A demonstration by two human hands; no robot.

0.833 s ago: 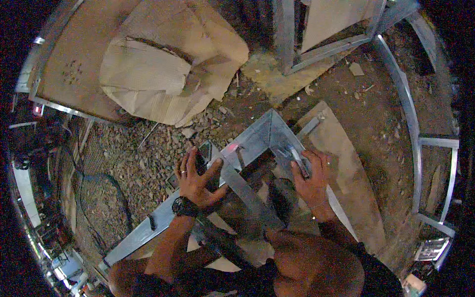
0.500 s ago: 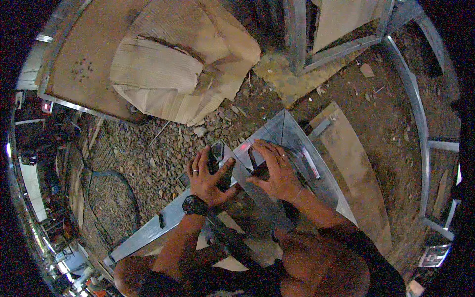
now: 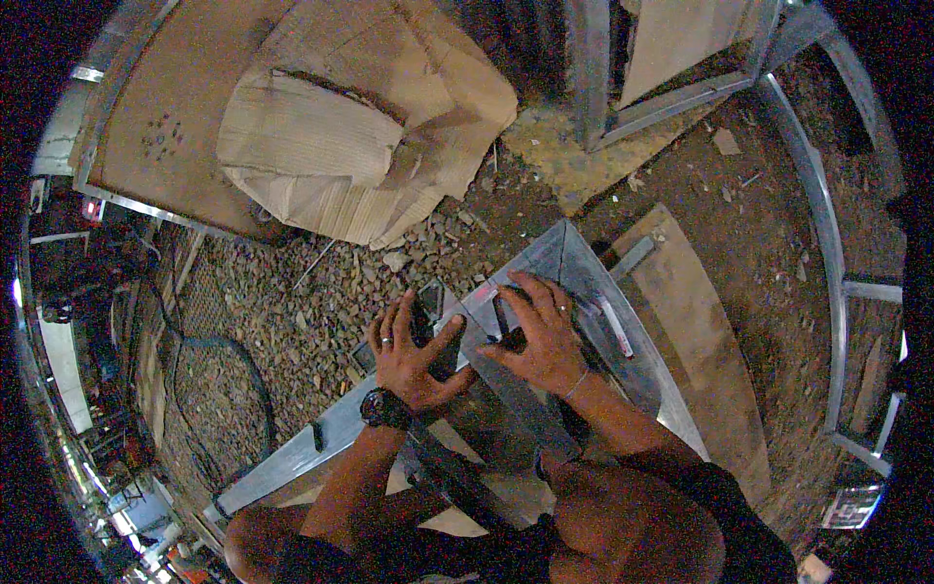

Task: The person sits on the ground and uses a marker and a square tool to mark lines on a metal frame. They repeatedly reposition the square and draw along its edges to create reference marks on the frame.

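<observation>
A silver metal frame (image 3: 574, 258) lies on gravel, its two arms meeting in a corner that points away from me. My left hand (image 3: 413, 355), with a dark wristwatch and a ring, presses flat on the left arm of the frame, fingers spread over a dark clamp-like piece (image 3: 429, 295). My right hand (image 3: 543, 336) rests just beside it on the middle of the frame, thumb and forefinger closed around a small dark tool (image 3: 510, 338). The two hands almost touch. My knees are at the lower edge.
Crumpled cardboard (image 3: 360, 146) lies on a flat board (image 3: 146, 127) at the upper left. A wooden plank (image 3: 705, 336) runs along the frame's right arm. More metal frames (image 3: 681, 92) stand at the top, a curved metal rail (image 3: 827, 263) at the right, a black cable (image 3: 229, 389) at the left.
My right hand has left the right arm of the frame and moved left to the middle, beside my left hand, onto the dark tool. The left hand stayed put.
</observation>
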